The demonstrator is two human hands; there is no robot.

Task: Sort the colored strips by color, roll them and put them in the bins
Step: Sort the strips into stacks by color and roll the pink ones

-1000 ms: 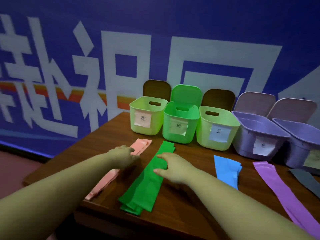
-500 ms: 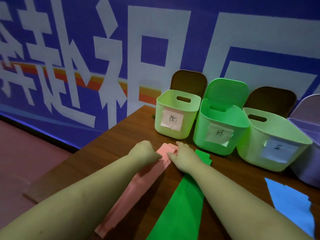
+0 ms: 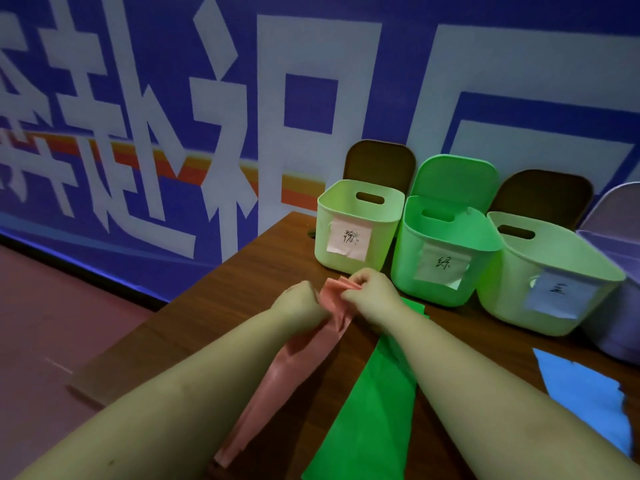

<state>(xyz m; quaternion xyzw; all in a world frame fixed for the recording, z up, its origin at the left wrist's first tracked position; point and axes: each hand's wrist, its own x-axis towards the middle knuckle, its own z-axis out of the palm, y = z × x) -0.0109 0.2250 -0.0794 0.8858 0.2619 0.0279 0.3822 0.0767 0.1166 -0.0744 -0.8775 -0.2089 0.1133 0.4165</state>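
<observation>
Head view: both hands at far end of pink strips [image 3: 298, 362], a thin, limp, matte stack lying lengthwise on wood-grain table [image 3: 221, 299]. Right hand [image 3: 370, 292] pinches the crumpled, lifted end; left hand [image 3: 298, 299] curls round it just beside. Green strips [image 3: 374, 414] lie flat alongside. Smooth plastic bins behind: pale bin [image 3: 356, 226], green bin [image 3: 446, 251], each with paper label.

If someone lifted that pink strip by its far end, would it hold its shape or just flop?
Probably flop: the pink strip already bunches into folds where the left hand and right hand pinch it. It looks thin and light, lying flat on the table. Rolled, it may spring loose if released.
</observation>
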